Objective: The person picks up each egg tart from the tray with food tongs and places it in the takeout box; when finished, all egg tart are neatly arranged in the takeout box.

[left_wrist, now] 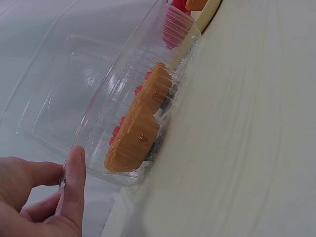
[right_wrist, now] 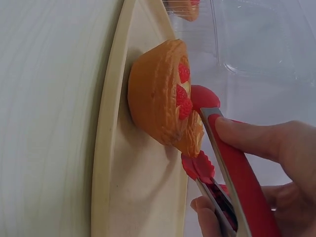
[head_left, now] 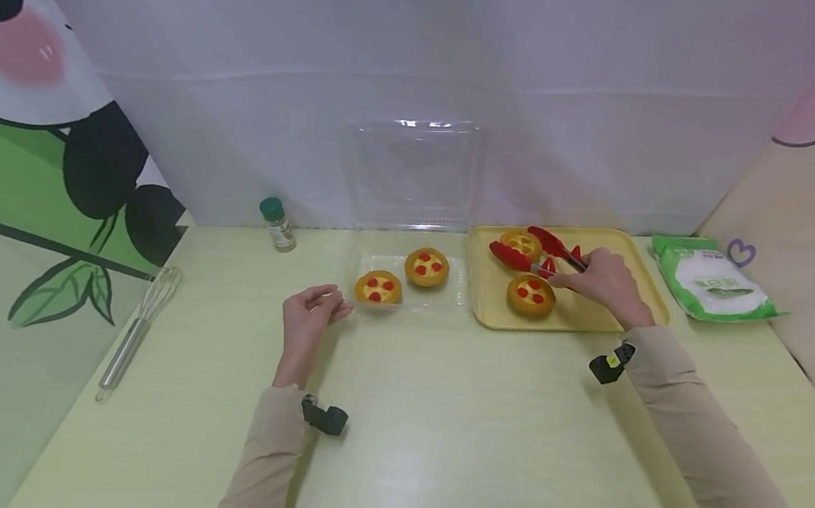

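Note:
My left hand (head_left: 313, 314) pinches the near left rim of a hinged clear plastic container (left_wrist: 91, 116) between thumb and fingers. Two tarts with red berry-like toppings, a front one (head_left: 378, 287) and a back one (head_left: 427, 267), sit inside it, and its lid (head_left: 416, 175) stands raised behind. Over on the yellow tray (head_left: 589, 312), my right hand (head_left: 606, 283) grips red-tipped tongs (head_left: 511, 257). Their spread tips lie on either side of the far tart (head_left: 522, 244). A nearer tart (right_wrist: 157, 91) rests on the tray just in front of the tongs.
Left of the container stands a small jar with a green cap (head_left: 278, 224). A whisk (head_left: 138, 332) lies along the table's left edge. To the right of the tray is a green and white bag (head_left: 714, 280). A pale curtain (head_left: 263, 62) hangs behind the table.

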A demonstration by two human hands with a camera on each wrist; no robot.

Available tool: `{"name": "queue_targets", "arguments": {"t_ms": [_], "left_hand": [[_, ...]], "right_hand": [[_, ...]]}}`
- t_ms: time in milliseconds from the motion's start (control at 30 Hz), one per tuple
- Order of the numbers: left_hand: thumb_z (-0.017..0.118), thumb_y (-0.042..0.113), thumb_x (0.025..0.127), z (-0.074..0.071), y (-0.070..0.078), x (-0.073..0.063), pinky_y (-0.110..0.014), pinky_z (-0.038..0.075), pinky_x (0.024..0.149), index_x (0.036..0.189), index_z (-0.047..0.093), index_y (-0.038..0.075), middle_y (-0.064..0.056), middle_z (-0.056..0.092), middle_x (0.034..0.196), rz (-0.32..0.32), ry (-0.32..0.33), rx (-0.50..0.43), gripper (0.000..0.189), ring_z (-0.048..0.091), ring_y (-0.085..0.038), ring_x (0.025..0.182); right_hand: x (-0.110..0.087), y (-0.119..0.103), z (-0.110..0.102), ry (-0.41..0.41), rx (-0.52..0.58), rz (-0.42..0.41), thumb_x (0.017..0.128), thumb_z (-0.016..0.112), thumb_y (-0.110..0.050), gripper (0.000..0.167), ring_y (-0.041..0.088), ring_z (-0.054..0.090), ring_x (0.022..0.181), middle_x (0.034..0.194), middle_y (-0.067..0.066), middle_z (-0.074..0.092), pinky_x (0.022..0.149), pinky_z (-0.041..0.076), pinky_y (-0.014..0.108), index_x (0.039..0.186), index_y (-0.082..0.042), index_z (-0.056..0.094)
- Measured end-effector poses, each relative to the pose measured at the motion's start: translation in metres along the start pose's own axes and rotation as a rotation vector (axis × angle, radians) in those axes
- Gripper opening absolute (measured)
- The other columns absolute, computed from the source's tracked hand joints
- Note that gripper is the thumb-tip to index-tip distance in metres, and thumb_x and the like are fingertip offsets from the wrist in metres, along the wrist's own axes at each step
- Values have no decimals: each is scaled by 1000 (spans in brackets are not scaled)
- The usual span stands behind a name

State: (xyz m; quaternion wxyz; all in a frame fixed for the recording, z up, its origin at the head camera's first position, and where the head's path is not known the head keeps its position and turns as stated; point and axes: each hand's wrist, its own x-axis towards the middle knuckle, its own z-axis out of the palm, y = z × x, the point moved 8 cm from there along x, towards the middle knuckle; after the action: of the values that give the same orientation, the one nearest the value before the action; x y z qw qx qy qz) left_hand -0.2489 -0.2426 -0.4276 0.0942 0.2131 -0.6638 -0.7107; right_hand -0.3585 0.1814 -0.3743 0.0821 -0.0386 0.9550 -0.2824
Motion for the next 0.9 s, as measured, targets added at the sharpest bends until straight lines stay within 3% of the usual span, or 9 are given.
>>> {"name": "queue_targets", "arguments": {"t_ms": [500, 733, 900], "left_hand": [[60, 1, 95, 1, -3, -1, -21, 61, 74, 126, 55, -13, -5, 64, 82, -11, -7, -26, 34, 69, -5, 65], [60, 1, 95, 1, -3, 1, -21, 61, 74, 125, 56, -12, -5, 64, 82, -6, -5, -12, 33, 68, -5, 65], [60, 1, 95, 0, -3, 2, -21, 61, 74, 125, 56, -12, -8, 64, 84, -3, -5, -15, 33, 68, -5, 64]], "right_hand": [[-5, 0, -3, 21, 0, -13, 85, 72, -39, 42, 17, 36, 57, 61, 0, 34, 49, 24, 26, 77, -1, 56], [-17, -9, -8, 51, 60, -96, 87, 72, -38, 40, 18, 37, 58, 62, 1, 42, 49, 25, 26, 96, 1, 67], [-27, -16, -10, 52, 94, -114, 87, 72, -42, 49, 20, 37, 61, 67, 3, 48, 50, 25, 28, 109, 1, 68]]}}
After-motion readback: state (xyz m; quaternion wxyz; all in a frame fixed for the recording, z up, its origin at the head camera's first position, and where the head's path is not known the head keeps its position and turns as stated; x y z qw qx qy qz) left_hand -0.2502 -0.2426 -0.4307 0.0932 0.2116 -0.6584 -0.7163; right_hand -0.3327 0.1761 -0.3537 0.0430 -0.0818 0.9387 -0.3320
